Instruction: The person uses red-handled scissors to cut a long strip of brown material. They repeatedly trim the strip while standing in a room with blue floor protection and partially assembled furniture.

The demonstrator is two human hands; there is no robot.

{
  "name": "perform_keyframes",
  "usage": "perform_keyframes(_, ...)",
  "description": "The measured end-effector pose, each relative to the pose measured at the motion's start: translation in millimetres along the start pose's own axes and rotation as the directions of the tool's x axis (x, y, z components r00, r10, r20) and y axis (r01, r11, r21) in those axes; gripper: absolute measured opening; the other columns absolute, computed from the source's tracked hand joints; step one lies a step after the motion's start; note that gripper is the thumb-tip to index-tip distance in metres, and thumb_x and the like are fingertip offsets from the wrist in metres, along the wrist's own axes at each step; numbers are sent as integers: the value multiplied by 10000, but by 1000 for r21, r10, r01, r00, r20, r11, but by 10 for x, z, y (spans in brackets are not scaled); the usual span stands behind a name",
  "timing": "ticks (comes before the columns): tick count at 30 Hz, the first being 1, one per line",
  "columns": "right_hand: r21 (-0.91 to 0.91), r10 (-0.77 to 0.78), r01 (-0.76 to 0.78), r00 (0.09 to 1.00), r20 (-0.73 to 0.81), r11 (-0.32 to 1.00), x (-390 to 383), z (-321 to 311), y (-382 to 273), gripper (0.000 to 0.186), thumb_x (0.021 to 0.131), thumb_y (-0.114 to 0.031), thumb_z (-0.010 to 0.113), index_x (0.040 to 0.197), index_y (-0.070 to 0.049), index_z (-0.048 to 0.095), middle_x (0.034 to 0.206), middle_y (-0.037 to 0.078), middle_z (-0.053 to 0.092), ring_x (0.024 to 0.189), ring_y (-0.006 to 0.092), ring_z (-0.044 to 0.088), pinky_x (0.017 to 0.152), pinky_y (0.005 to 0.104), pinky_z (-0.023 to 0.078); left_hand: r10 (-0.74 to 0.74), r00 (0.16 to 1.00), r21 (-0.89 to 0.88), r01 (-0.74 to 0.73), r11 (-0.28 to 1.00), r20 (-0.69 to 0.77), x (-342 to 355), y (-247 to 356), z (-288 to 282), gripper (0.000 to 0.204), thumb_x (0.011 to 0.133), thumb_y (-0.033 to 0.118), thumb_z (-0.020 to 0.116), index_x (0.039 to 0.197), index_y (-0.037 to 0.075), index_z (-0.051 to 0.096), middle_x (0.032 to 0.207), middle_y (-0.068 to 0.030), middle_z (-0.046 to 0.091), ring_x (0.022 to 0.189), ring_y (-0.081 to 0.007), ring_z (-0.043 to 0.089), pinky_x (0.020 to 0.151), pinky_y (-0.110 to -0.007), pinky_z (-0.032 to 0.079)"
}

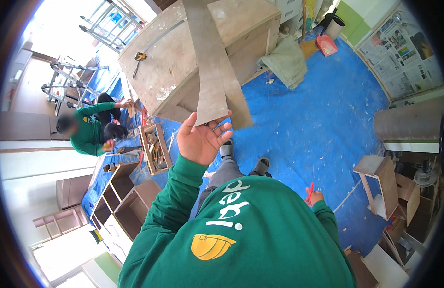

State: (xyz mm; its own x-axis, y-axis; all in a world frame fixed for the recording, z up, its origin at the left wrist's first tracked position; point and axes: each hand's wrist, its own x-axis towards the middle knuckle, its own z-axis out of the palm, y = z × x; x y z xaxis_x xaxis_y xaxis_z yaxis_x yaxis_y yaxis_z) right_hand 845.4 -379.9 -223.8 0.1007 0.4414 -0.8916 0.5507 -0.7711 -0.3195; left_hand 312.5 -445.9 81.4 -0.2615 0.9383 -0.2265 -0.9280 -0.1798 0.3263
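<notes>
My left hand (203,142) grips the near end of a long brownish-grey strip of thin sheet (210,81), thumb at its left corner and fingers under its edge. That strip stretches up across a large wooden box (169,62). A second length of similar sheet (237,98) hangs behind it over the box's edge; whether the two are joined I cannot tell. Low at my right side, my right hand (316,197) is closed around a red-handled tool (310,191) with a thin tip. Its exact kind is too small to make out.
An orange-black tape measure (140,56) lies on the box. At left a co-worker in green (87,127) crouches by a wooden tool tray (156,149) and a folding ladder (64,81). Blue sheeting (322,120) covers the floor. Open cabinet frames (375,185) stand at right.
</notes>
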Motion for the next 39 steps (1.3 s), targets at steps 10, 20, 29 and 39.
perform_keyframes(10,-89,-22,23,1000,14,996,-63,-151,34,278,854,-377,682,885,-101,666,647,42,592,540,189,630,434,328,497,7,994,225,18,974,-110,6,-77,8,433,965,368,388,1162,9,529,1012,-131,599,818,-257,549,685,-377,466)
perform_keyframes(20,-142,5,-11,999,-42,990,-283,-301,59,336,807,-437,727,857,-112,658,658,55,600,549,197,636,454,352,516,59,990,272,-22,962,-130,8,-134,146,380,961,392,405,1040,45,535,911,-86,559,751,-220,486,644,-349,405)
perform_keyframes(29,-213,-10,8,1000,-7,977,-249,-292,-11,377,809,-446,722,817,-86,612,686,67,607,556,199,635,442,337,511,58,989,281,-17,960,-138,40,-189,116,386,964,399,404,1055,42,521,901,-84,547,744,-217,486,641,-346,405)
perform_keyframes(39,-233,-69,54,996,-56,971,-365,-288,-162,382,808,-419,736,840,-67,589,688,83,609,555,215,635,435,353,506,118,973,358,-40,933,-198,238,-134,194,369,970,359,396,1051,36,556,845,-63,546,694,-197,477,627,-333,394)
